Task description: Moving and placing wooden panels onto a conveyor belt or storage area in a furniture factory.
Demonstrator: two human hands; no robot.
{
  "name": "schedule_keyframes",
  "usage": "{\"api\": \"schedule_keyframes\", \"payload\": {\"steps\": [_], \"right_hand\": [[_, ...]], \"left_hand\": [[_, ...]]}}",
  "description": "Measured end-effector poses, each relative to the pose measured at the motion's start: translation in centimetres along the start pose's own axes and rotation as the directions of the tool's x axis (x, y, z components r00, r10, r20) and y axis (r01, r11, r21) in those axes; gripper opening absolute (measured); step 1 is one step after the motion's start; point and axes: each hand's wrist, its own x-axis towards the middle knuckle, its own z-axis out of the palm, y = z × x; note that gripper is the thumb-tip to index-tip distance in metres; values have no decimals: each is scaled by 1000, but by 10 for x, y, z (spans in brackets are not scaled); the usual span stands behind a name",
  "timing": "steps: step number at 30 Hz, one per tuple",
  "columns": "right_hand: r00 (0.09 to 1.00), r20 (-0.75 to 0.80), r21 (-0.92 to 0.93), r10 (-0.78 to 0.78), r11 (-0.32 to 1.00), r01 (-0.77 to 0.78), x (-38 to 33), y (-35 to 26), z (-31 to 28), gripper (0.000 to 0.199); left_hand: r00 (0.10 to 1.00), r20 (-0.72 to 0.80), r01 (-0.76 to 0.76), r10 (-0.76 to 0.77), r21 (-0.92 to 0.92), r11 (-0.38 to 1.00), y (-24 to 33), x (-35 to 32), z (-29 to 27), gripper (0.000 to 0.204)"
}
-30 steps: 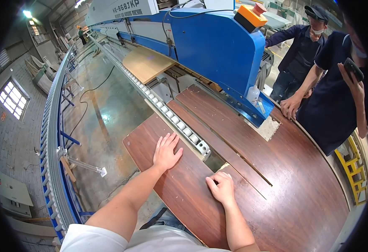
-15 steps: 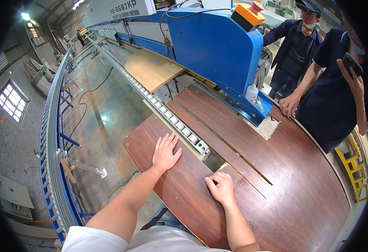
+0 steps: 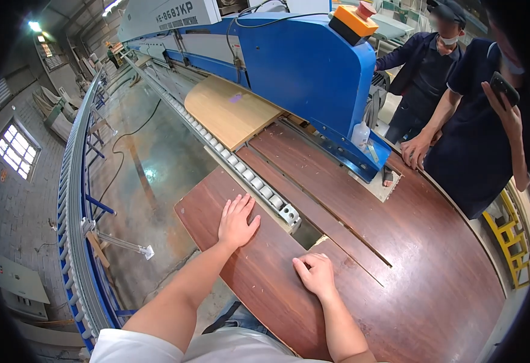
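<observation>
My left hand (image 3: pixel 238 221) lies flat on the dark brown wood-grain tabletop (image 3: pixel 265 284), fingers spread, beside the end of a roller track (image 3: pixel 250 175). To its right, my right hand (image 3: pixel 316 273) rests on the same surface with its fingers curled in. I see nothing held in either hand. Beyond both hands, a light wood board (image 3: pixel 225 115) with a rounded far end and a small purple mark lies between the roller track and the blue machine (image 3: pixel 307 72). The near edge of the board reaches the far edge of the tabletop.
An orange box with a red button (image 3: pixel 355 23) tops the machine; a clear bottle (image 3: pixel 360 134) stands below. Two people are at the right, one holding a phone (image 3: pixel 505 89), with a hand (image 3: pixel 414 152) at the tabletop's edge. A long roller conveyor (image 3: pixel 74 199) runs along the left.
The light wood board has slid along the roller track toward me, up to the tabletop. My hands have stayed nearly in place.
</observation>
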Motion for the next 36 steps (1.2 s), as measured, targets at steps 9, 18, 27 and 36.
{"api": "schedule_keyframes", "payload": {"steps": [9, 18, 27, 36], "right_hand": [[996, 1, 71, -90, 993, 89, -4, -6, 10, 20], [936, 250, 120, -246, 968, 222, -15, -20, 20, 31], [937, 274, 147, -216, 972, 181, -15, -20, 20, 34], [936, 292, 156, -199, 975, 159, -14, -15, 20, 35]], "left_hand": [[973, -231, -62, 19, -180, 982, -1, -2, 0, 35], [972, -235, -55, 21, -140, 989, 0, 0, 2, 24], [976, -217, -44, 10, -149, 988, 1, -1, 0, 25], [974, -226, -45, 14, -131, 990, 1, 0, 3, 25]]}}
